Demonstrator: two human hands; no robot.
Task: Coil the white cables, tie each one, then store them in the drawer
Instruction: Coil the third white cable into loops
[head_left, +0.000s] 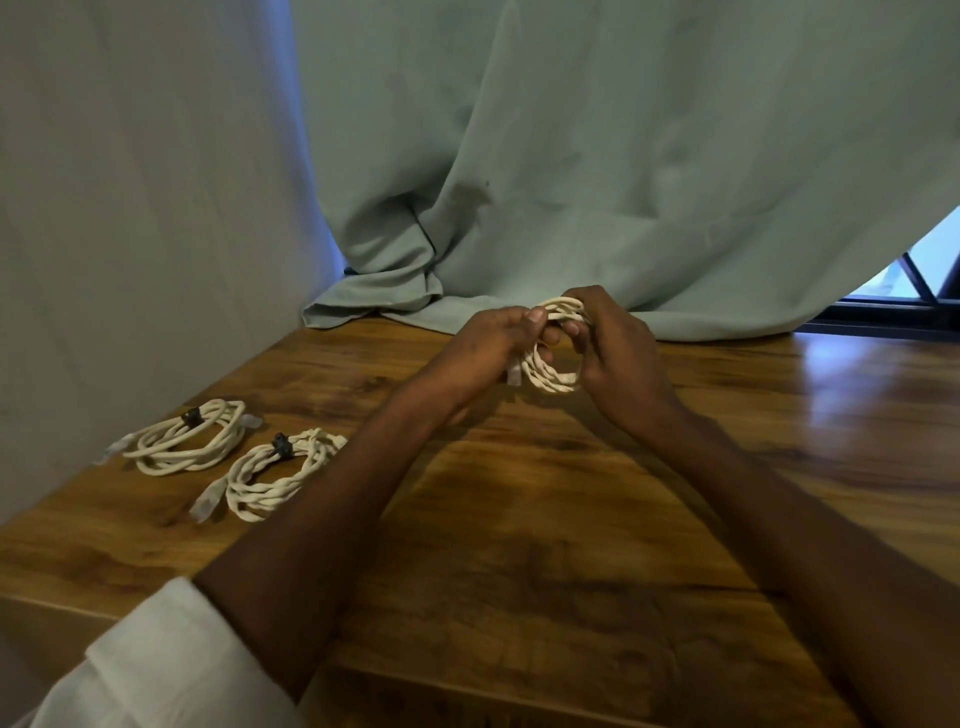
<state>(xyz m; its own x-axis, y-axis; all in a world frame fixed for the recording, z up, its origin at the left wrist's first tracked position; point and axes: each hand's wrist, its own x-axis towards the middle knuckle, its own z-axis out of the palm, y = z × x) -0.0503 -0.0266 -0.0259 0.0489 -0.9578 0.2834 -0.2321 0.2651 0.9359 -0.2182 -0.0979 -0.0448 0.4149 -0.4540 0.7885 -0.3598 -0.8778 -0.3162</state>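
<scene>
A coiled white cable (551, 375) is held upright above the wooden table (571, 519), near its back edge. My left hand (493, 343) grips the coil's left side, thumb up on top, and a clear plug hangs just below it. My right hand (618, 348) curls round the coil's right side. Two more white coils lie flat at the table's left: a far coil (182, 444) and a nearer coil (270, 478), each bound with a small black tie and ending in a clear plug.
A pale green curtain (597, 182) hangs behind the table and its hem bunches on the back edge. A plain wall (130, 208) borders the table's left side. A window frame (914, 306) shows at the right. No drawer is in view.
</scene>
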